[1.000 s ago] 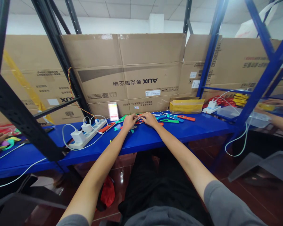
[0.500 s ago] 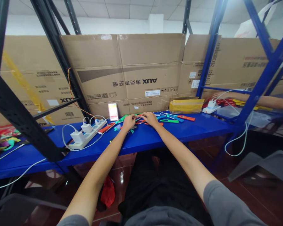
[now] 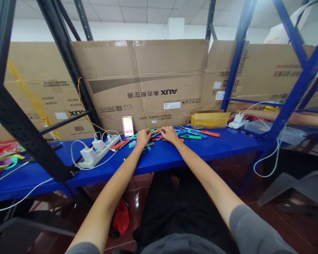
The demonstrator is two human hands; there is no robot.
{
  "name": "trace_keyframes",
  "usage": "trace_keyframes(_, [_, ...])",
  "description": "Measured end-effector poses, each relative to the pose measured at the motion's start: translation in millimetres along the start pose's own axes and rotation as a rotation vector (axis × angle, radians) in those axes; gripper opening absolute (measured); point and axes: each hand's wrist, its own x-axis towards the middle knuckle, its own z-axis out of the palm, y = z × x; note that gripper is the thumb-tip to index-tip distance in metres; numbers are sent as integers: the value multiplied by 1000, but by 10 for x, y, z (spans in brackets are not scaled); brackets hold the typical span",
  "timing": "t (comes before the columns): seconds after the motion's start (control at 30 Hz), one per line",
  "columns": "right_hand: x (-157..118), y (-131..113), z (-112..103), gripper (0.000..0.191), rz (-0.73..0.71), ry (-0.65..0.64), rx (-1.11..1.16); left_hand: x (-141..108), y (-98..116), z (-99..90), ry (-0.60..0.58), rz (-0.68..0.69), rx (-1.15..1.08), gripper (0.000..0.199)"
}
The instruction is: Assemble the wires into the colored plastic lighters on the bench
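My left hand and my right hand rest close together on the blue workbench, fingers curled inward. Between them lies a small tangle of thin wires and coloured parts, too small to make out and partly hidden by my fingers. Around my hands lie several plastic-handled tools, including an orange one and a green one to the right and a red one to the left.
A white power strip with plugged-in chargers and cables sits left of my hands. Behind the tools stands a yellow box, backed by large cardboard cartons. Black and blue shelving uprights flank the bench. A co-worker's arm reaches in at right.
My hands have hardly moved. The co-worker's arm at right has come in across the far bench, and the view has shifted slightly.
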Motion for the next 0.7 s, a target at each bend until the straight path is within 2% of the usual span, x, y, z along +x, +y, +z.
trace_keyframes(0.37, [30, 33, 31, 16, -99, 9, 81, -3, 19, 46, -36, 114, -49, 19])
trace_keyframes(0.5, [35, 48, 51, 15, -104, 3, 94, -1, 5, 45, -25, 127, -37, 19])
trace_keyframes(0.7, [29, 47, 74, 18, -110, -13, 92, -29, 64, 3, -70, 117, -89, 18])
